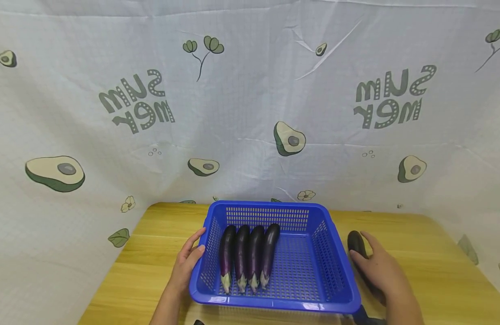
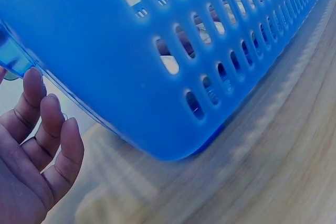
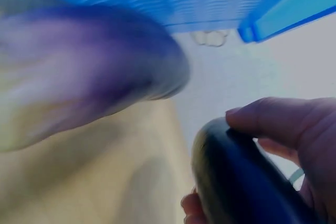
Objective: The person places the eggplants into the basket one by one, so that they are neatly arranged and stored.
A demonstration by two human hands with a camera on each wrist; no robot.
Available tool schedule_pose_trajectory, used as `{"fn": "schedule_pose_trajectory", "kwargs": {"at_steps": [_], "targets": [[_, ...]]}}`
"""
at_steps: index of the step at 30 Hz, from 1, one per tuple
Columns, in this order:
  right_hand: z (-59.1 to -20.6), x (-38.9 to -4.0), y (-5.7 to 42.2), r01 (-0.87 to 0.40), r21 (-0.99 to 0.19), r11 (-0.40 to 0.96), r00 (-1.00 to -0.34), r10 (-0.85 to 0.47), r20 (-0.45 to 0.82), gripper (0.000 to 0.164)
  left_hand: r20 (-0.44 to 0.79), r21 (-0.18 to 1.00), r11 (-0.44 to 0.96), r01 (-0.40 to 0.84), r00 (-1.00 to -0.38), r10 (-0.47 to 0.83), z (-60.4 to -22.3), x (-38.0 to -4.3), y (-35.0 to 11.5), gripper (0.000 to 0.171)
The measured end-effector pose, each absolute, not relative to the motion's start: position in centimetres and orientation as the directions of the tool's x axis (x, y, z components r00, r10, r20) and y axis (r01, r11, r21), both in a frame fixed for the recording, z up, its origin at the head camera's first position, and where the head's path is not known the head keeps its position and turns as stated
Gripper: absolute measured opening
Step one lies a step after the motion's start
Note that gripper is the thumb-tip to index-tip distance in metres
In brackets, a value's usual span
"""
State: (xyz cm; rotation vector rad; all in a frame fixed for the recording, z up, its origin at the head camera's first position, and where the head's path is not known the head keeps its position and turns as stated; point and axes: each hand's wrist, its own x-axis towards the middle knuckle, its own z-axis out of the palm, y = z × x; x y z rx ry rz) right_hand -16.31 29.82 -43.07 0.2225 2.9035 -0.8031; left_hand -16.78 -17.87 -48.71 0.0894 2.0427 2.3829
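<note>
A blue plastic basket (image 1: 272, 303) stands on the wooden table with several dark purple eggplants (image 1: 256, 257) side by side in its left half, pale stem ends toward me. My left hand (image 1: 185, 266) holds the basket's left rim, thumb and forefinger at the edge; in the left wrist view its other fingers (image 2: 71, 142) curl by the rim. To the right of the basket, my right hand (image 1: 376, 266) grips a dark eggplant (image 1: 357, 242). The right wrist view shows the thumb across this eggplant (image 3: 231, 177), and a second, blurred eggplant (image 3: 110, 61) between it and the basket wall.
A white cloth (image 1: 242, 113) printed with avocados hangs behind the table (image 1: 412, 239) and along its sides. Wooden tabletop shows on both sides of the basket. A dark strap-like thing (image 1: 361, 316) lies by the basket's near right corner.
</note>
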Motion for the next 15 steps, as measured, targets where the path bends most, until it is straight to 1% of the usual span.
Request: {"fn": "schedule_pose_trajectory", "kwargs": {"at_steps": [4,7,11,15], "targets": [[-41.7,-16.4,29.7,0.203,-0.556,0.806,-0.977,0.134,-0.163,0.087,0.053,0.988,-0.148,0.047,-0.998,0.037,-48.8,-16.9,-17.8,0.051],[-40.5,-16.3,29.5,0.216,-0.576,0.788,-0.976,0.152,-0.158,0.09,0.051,0.989,-0.142,0.044,-0.998,0.04,-48.8,-17.0,-17.8,0.051],[-39.0,-16.2,29.2,0.206,-0.58,0.788,-0.978,0.156,-0.135,0.092,0.043,0.989,-0.143,0.037,-0.998,0.039,-48.9,-17.1,-17.8,0.051],[-37.9,-16.1,28.8,0.184,-0.617,0.765,-0.983,0.144,-0.115,0.091,0.049,0.99,-0.136,0.045,-0.998,0.028,-49.0,-17.1,-17.9,0.05]]}}
